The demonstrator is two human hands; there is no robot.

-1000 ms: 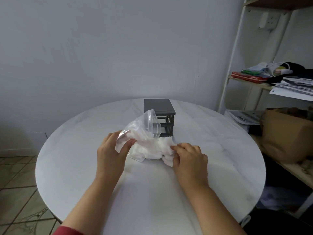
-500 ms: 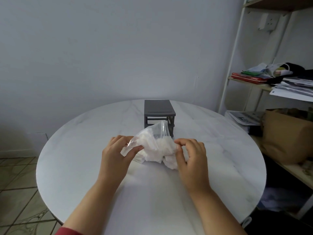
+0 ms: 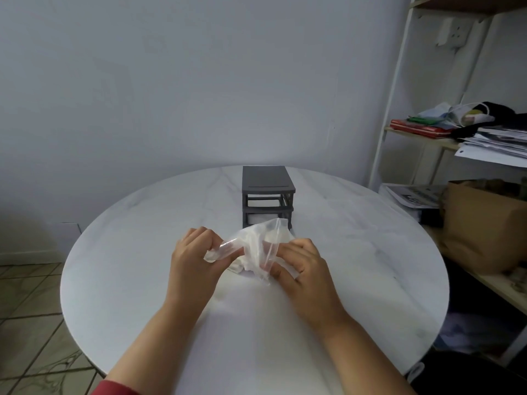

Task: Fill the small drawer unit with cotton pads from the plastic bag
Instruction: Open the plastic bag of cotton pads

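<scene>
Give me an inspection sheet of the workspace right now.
Surface: round white marble-look table.
Job's things: dark drawer unit upright at the far side; something white in its lower slot. Clear plastic bag of cotton pads in front of it.
Clutter: nothing seen on the table.
Grippers: left hand and right hand both pinch the bag.
Cables: nothing seen.
Surroundings: shelf rack with papers on the right; tiled floor.
</scene>
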